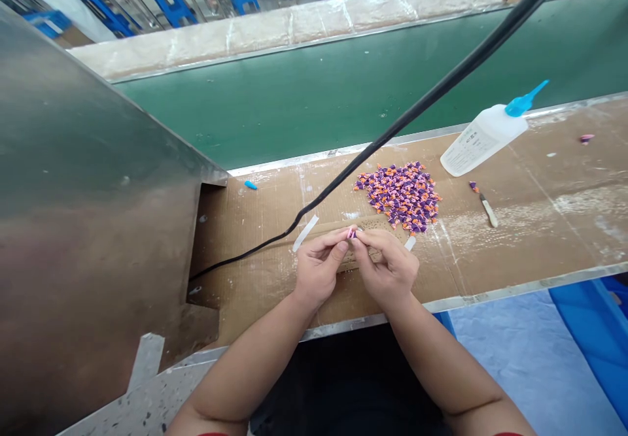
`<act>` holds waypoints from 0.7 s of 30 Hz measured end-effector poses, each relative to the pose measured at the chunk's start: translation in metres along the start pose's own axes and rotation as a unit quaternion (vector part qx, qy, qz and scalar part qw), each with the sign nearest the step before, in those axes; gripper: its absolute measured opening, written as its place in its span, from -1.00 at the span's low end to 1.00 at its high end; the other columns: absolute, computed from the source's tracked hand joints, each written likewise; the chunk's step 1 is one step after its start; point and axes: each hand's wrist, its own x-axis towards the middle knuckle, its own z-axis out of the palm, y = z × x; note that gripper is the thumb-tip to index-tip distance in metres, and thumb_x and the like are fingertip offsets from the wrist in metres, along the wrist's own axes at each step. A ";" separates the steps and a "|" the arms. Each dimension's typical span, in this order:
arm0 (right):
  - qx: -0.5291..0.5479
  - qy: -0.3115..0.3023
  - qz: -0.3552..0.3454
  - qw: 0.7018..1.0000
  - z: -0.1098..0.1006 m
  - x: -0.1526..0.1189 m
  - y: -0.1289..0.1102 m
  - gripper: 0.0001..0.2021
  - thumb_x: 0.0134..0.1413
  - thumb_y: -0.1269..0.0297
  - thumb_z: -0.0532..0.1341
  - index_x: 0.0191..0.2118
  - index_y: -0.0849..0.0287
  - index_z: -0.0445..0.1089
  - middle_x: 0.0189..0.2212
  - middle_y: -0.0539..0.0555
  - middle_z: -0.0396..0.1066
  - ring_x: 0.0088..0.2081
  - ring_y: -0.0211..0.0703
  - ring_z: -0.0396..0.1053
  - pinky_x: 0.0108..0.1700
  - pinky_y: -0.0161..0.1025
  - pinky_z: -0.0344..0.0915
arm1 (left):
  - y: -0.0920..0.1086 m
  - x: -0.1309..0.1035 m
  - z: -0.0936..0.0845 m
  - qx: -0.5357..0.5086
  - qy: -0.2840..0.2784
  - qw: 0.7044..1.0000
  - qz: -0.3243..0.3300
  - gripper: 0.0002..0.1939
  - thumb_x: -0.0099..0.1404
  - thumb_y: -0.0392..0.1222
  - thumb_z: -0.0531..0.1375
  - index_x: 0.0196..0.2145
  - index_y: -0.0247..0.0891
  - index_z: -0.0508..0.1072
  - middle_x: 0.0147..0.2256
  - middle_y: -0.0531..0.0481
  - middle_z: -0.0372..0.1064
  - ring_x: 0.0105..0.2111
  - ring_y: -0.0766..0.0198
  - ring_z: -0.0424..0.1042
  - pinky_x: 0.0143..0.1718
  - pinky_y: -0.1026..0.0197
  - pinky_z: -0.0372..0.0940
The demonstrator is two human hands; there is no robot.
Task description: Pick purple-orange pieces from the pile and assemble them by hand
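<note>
A small purple and pink piece [352, 233] is pinched between the fingertips of my left hand [320, 264] and my right hand [387, 266]. Both hands are closed on it above a perforated board [377, 227], which they partly cover. Just beyond my right hand lies a heap of small purple, pink and orange pieces [405, 194]. One loose piece [473, 187] rests beside a small tool with a pale handle [489, 215]. Farther right is another loose piece [587, 138].
A white bottle with a blue nozzle [483, 140] stands tilted behind the tool. A black cable [387, 136] crosses above the cardboard-covered bench [260, 240]. Left is a metal housing [93, 214]; a green belt [304, 99] runs behind. A blue cap [250, 185] lies left.
</note>
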 end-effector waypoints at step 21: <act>-0.145 -0.377 -0.106 0.908 -0.104 -0.029 0.029 -0.61 0.33 0.55 0.10 0.16 0.16 0.47 0.00 0.21 0.54 -0.03 -0.07 0.49 -0.02 -0.14 0.51 | 0.059 -0.046 -0.038 0.366 -0.030 0.825 0.430 -0.60 0.37 -0.37 0.34 0.11 -0.05 0.62 -0.19 -0.04 0.61 -0.24 0.23 0.61 -0.21 0.19 0.57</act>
